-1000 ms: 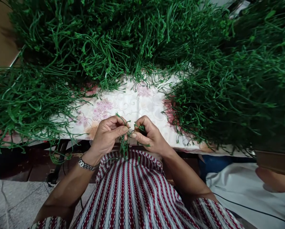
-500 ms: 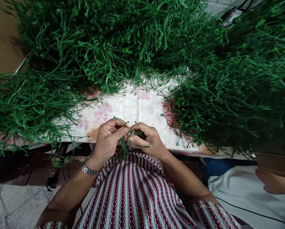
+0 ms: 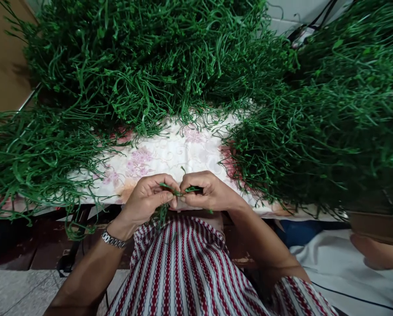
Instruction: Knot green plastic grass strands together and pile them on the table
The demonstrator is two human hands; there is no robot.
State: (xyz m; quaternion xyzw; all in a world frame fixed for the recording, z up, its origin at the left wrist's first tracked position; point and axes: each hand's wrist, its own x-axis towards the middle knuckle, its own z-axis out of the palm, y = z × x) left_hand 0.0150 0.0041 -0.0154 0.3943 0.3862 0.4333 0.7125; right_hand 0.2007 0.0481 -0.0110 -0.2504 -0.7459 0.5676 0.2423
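Observation:
Both hands meet close to my body, just past the front edge of the table. My left hand is closed in a pinch on thin green plant stems, which look like artificial greenery; part of them hangs below the fingers. My right hand pinches the same stems from the other side, its fingertips almost touching those of the left. A short sprig sticks up between the hands. The exact joint between the fingertips is too small to make out.
A floral tablecloth covers the table. Green stems are heaped at the back, with a left pile hanging over the front edge and a large right pile. At the far right sits another person, partly visible. Cables lie behind.
My hands have drawn slightly lower and nearer my body. The right fingers have closed more tightly on the stems, and the sprig between the hands now points upward.

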